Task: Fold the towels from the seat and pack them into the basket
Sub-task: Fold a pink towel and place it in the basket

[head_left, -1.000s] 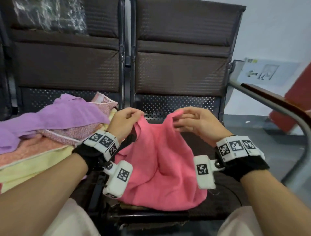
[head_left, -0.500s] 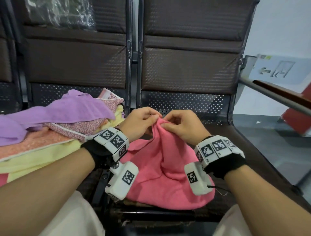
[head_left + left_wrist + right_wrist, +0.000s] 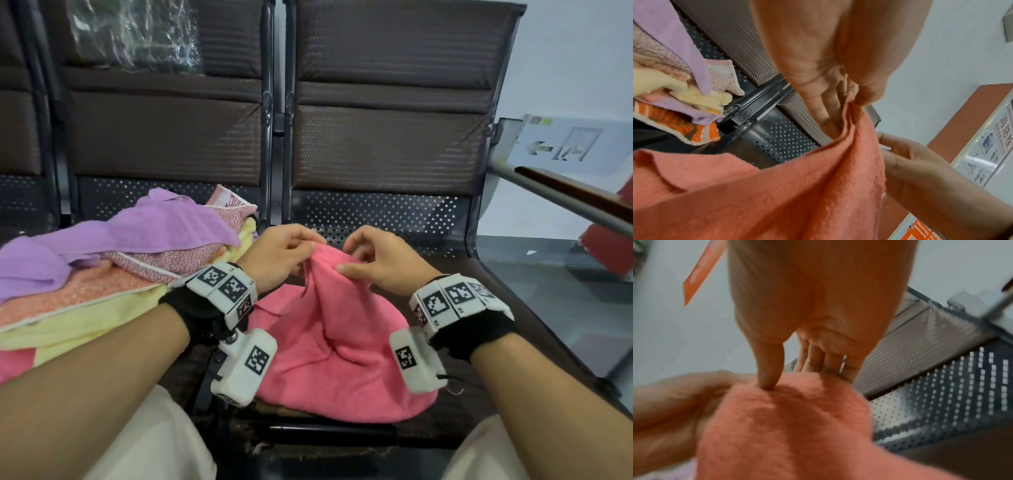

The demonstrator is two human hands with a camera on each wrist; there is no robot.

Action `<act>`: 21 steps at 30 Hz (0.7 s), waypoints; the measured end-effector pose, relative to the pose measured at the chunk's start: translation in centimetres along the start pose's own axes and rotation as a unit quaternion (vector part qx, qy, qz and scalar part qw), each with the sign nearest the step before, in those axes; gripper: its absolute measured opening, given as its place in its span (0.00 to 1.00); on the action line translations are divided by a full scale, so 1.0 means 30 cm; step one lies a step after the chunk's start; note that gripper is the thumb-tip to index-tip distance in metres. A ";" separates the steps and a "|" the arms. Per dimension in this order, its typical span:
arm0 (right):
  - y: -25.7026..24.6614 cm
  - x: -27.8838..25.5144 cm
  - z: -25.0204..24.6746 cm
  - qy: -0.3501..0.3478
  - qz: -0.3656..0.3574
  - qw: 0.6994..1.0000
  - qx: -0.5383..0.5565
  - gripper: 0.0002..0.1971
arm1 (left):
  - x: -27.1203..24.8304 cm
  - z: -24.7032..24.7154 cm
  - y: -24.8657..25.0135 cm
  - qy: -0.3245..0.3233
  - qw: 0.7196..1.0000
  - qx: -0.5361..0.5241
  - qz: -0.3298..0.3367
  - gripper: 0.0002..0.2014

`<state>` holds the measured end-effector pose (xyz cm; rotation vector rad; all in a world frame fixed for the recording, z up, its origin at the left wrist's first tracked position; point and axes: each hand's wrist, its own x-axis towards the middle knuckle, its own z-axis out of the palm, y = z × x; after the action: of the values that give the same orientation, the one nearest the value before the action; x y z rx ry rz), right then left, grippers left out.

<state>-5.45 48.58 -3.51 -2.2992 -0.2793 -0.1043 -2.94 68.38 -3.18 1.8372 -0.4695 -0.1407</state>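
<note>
Pink towel: the pink towel (image 3: 337, 346) lies bunched on the right-hand seat of the bench (image 3: 534, 318), its top edge lifted into a peak and the rest spreading down toward the seat's front edge.
Left hand: the left hand (image 3: 279, 257) has curled fingers that pinch the left side of the towel's raised peak; the left wrist view shows the cloth gathered into the bend of the fingers (image 3: 824, 104).
Right hand: the right hand (image 3: 380, 260) pinches the right side of the same peak, thumb (image 3: 768, 368) pressed into the cloth with the fingers behind it. The right wrist view is blurred.
Hands together: both sit just beside each other at the towel's top, nearly touching.
Towel pile: a pile of unfolded towels (image 3: 113, 274) covers the seat to the left of the pink towel. A purple towel (image 3: 137, 236) lies on top, over a speckled pink one, an orange-pink one and a pale yellow one (image 3: 85, 322). The left wrist view also shows an orange striped cloth (image 3: 680, 128) at the pile's lower edge.
Backrests: brown woven backrests (image 3: 390, 102) rise behind the pink towel, with perforated metal below them.
Plastic wrap: crinkled clear plastic (image 3: 137, 34) rests against the backrest above the pile.
Armrest: a metal armrest (image 3: 561, 198) runs to the right of the pink towel.
Wall sign: a sign with an arrow (image 3: 568, 147) hangs on the wall beyond the armrest.
</note>
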 end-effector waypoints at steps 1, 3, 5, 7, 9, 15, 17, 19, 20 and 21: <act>0.009 -0.011 -0.017 -0.034 -0.006 0.996 -0.082 0.11 | 0.001 -0.010 0.001 0.020 1.000 0.018 0.008 0.11; 0.019 -0.031 -0.043 -0.097 -0.011 0.967 -0.236 0.11 | -0.001 -0.031 0.006 0.050 0.998 0.034 0.019 0.13; 0.015 -0.044 -0.061 -0.104 -0.004 0.950 -0.295 0.09 | -0.011 -0.043 0.015 0.053 0.997 0.056 0.030 0.13; -0.002 -0.052 -0.078 -0.048 0.005 0.954 -0.295 0.09 | -0.026 -0.049 0.031 0.046 0.992 0.100 0.055 0.13; -0.022 -0.067 -0.092 0.029 0.015 0.968 -0.248 0.16 | -0.039 -0.056 0.045 0.042 0.987 0.129 0.080 0.12; -0.085 -0.108 -0.068 0.073 0.009 0.940 -0.334 0.08 | -0.088 -0.056 0.073 -0.005 0.969 0.212 0.128 0.17; -0.101 -0.112 -0.068 0.085 -0.012 0.941 -0.328 0.07 | -0.107 -0.059 0.084 0.018 0.963 0.228 0.140 0.17; -0.123 -0.106 -0.083 0.108 -0.039 0.935 -0.335 0.05 | -0.117 -0.064 0.104 0.051 0.965 0.223 0.130 0.13; -0.138 -0.103 -0.094 0.111 -0.038 0.941 -0.319 0.05 | -0.120 -0.065 0.120 0.073 0.967 0.216 0.118 0.11; -0.160 -0.099 -0.107 0.112 -0.025 0.952 -0.285 0.04 | -0.119 -0.067 0.140 0.096 0.969 0.201 0.107 0.10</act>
<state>-9.42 48.85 1.62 -2.8181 -0.2064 -0.5289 -6.56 70.52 0.91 2.1534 -0.5858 0.2988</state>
